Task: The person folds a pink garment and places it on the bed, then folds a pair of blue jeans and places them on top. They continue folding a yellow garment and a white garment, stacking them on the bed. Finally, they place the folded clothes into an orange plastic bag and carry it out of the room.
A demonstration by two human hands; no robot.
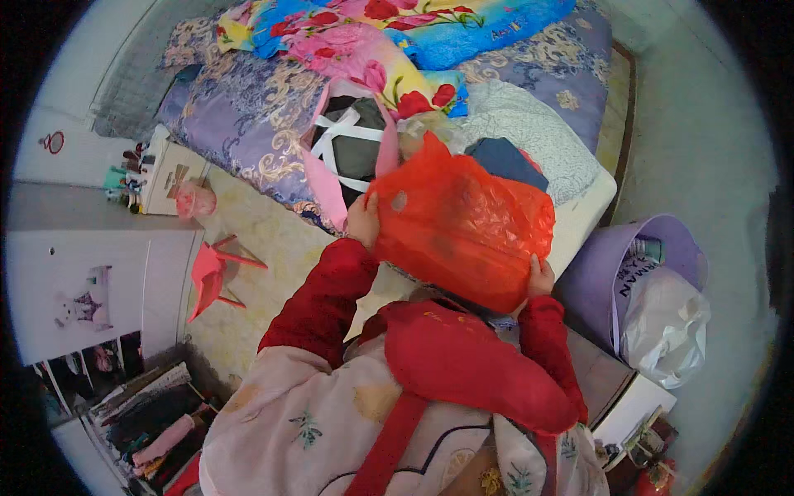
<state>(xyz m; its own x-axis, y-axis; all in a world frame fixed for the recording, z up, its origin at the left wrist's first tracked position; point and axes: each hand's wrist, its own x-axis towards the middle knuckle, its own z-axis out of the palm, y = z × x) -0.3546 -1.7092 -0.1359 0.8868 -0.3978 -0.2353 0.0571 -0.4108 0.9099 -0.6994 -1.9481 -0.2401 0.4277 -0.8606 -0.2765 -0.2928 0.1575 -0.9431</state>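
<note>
A red plastic bag (pixel 465 229) is stretched out between my two hands in front of my body. My left hand (pixel 365 220) grips its left edge, and my right hand (pixel 541 277) holds its lower right corner. Whatever is inside the bag cannot be made out. Beyond it lies a pink-sided open case (pixel 322 186) with dark folded cloth (pixel 360 146) under crossed white straps (pixel 335 139). A pale patterned piece with a cream edge (pixel 527 124) lies to the right, bearing a dark blue cloth item (pixel 505 160). Behind the bag, a clear plastic packet (pixel 428 127) is partly hidden.
A bed with a purple patterned cover (pixel 229 124) and a bright floral blanket (pixel 366 43) fills the back. At left stand a small red stool (pixel 208 279) and a pink bin (pixel 196 199). A purple tub (pixel 589 273) with a white plastic bag (pixel 667 328) is at right.
</note>
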